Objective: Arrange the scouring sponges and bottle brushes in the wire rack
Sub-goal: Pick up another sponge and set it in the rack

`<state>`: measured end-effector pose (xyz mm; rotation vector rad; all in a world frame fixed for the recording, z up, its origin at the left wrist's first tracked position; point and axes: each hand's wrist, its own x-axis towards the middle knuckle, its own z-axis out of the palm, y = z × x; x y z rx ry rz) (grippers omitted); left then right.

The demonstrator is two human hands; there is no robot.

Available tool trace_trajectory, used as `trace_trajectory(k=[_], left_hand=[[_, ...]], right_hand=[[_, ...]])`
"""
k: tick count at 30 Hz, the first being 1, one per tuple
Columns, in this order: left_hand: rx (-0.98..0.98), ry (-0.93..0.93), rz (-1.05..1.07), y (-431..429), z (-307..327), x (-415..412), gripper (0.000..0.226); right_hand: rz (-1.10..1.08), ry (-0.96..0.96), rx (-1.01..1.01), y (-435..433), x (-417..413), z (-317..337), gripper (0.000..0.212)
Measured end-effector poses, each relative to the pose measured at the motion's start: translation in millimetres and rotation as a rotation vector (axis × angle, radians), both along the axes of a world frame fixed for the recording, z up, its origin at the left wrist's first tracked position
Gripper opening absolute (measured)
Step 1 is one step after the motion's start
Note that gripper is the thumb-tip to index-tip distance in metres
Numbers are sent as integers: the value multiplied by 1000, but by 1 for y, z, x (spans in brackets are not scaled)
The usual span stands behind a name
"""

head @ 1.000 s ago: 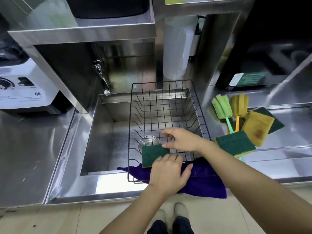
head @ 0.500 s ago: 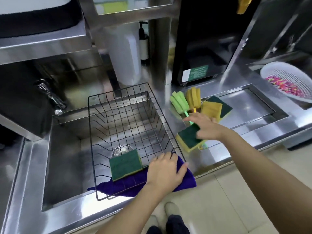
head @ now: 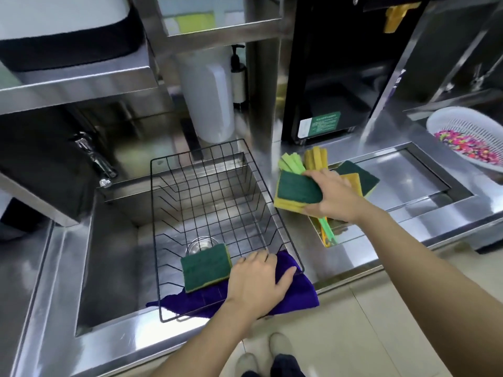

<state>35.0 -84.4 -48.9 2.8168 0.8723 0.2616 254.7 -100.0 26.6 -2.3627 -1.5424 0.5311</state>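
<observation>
The wire rack (head: 206, 213) is made of thin black wire in a square grid and sits over the steel sink (head: 109, 254), with its near end lying on a soft purple cloth (head: 296, 292) at the front edge of the counter (head: 408, 240). Inside the rack, at its near end, one scouring sponge (head: 205, 266) lies flat with the rough dark green side up and a yellow foam layer under it; its long axis runs slightly oblique to the rack's near edge.

The left hand (head: 258, 284) rests flat on the cloth and the rack's near right corner, fingers spread, holding nothing.

The right hand (head: 336, 198) is above the counter, just right of the rack. Its grip pinches a second scouring sponge (head: 298, 193) at the sponge's right end, so the sponge sticks out to the left of the fingers, green side up, long axis left to right.

Behind it lie a green bottle brush (head: 292, 163) and a yellow bottle brush (head: 315, 157) with ribbed foam heads, and two more sponges (head: 359, 178).
</observation>
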Motion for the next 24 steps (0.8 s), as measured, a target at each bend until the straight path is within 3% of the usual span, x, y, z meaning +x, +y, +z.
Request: trace_trajectory(k=[5,14,24], left_hand=[[68,-16,95,11,-3,-28,50],[95,4,261,20,-9,-70,52],[61,-16,302,18,-8,-71,51]], right_hand=[[105,158,145,44,-35,4,79],[300,182,55,101,-113,-28,78],[477,38,-43,119,-152,-63,76]])
